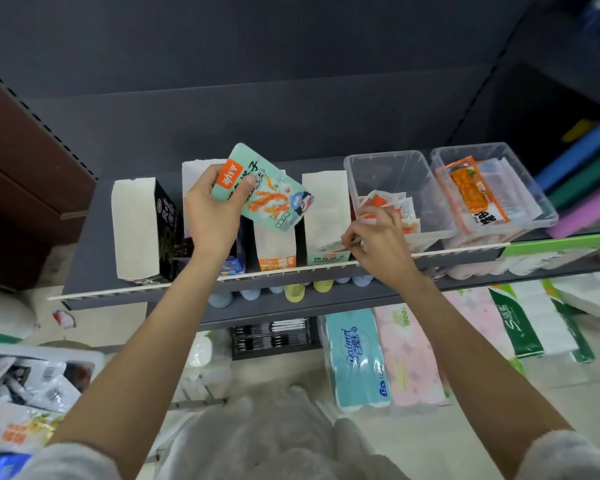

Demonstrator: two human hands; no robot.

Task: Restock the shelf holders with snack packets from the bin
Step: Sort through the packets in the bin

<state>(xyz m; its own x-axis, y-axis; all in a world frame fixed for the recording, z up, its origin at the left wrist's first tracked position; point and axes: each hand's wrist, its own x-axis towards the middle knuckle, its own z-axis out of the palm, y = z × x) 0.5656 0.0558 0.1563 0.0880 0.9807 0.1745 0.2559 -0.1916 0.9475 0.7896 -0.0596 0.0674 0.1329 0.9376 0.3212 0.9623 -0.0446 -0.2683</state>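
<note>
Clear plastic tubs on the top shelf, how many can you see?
2. One clear tub sits right of the cardboard holders, beside the right hand; the second clear tub stands next to it, further right. Others could be out of view.

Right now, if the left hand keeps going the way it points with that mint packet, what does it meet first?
Probably the white holder right behind the mint packet that the left hand grips, then the shelf's dark back panel. Depth is unclear from one view.
</note>
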